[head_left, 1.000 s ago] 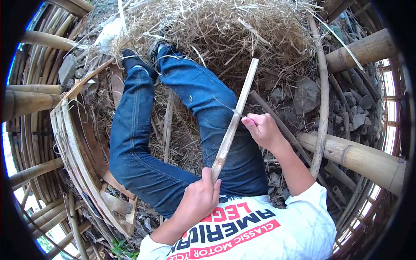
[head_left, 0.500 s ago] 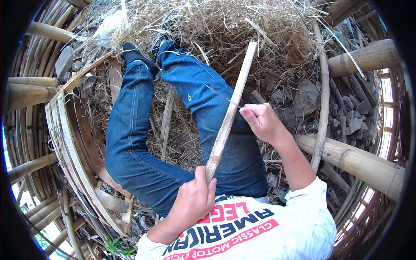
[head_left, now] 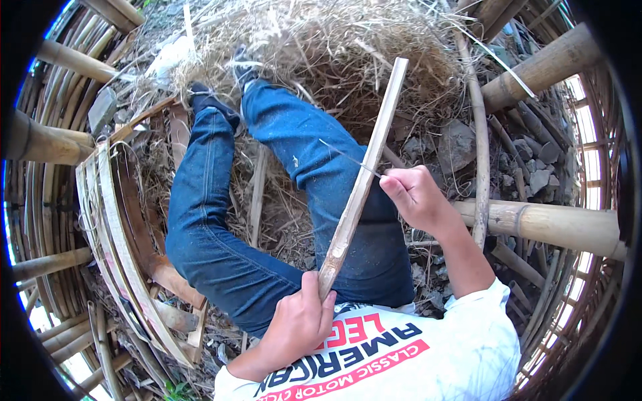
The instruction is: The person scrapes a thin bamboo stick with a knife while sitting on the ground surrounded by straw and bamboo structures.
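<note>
A pale split bamboo strip (head_left: 364, 174) slants across my right thigh, its far end raised over the ground. My left hand (head_left: 301, 313) is closed around its near end, close to my shirt. My right hand (head_left: 416, 194) is closed on a knife, whose handle is hidden in the fist. The thin knife blade (head_left: 348, 158) crosses the strip at about mid-length, with its tip pointing to the upper left over my jeans.
Several long split strips (head_left: 124, 254) lean at my left. Thick bamboo poles (head_left: 542, 227) jut in on both sides. Dry shavings (head_left: 321, 53) are heaped beyond my feet, and grey stones (head_left: 458, 147) lie right of my leg.
My right hand and the knife have shifted slightly right and nearer along the strip. The strip's far end has tilted a little right, and the head view has turned slightly.
</note>
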`<state>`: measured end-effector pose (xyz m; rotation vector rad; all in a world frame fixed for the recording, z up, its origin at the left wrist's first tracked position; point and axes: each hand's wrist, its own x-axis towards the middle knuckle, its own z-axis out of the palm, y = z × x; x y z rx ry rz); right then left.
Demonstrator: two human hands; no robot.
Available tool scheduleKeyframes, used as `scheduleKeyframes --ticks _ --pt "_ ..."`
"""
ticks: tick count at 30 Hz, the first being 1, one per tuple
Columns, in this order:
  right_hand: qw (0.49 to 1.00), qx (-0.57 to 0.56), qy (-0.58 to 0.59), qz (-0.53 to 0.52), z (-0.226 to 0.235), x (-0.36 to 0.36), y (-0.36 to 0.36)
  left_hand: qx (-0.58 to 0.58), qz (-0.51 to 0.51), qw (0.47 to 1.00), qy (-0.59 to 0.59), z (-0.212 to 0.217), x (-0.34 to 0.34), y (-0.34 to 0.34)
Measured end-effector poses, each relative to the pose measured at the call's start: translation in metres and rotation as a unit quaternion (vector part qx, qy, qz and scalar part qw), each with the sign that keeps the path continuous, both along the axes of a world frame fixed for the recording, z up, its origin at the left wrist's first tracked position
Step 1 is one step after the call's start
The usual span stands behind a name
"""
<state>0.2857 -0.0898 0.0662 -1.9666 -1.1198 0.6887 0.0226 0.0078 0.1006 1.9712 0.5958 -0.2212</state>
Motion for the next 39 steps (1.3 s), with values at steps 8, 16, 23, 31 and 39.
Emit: scheduleKeyframes --ticks 8,16,23,31,39 --pt "1.0 -0.006 -0.023 0.004 -0.004 0.003 0.008 0.035 0.014 0.999 0.02 0.001 0.005 0.001" --pt "0.994 0.016 -0.105 -0.013 -0.013 -0.006 0.01 0.007 0.019 1.0 -0.006 -0.001 0.004 0.006" --pt "0.986 0.049 -0.156 -0.01 -0.015 -0.013 0.015 -0.008 0.036 0.999 0.019 0.001 0.002 0.01" --pt "0.989 0.006 -0.149 -0.01 -0.005 -0.01 0.02 -0.011 0.033 0.999 0.02 -0.003 0.001 0.01" --pt "0.983 -0.025 -0.181 -0.008 -0.003 -0.006 0.003 -0.015 0.01 1.0 0.0 -0.005 0.003 0.011"
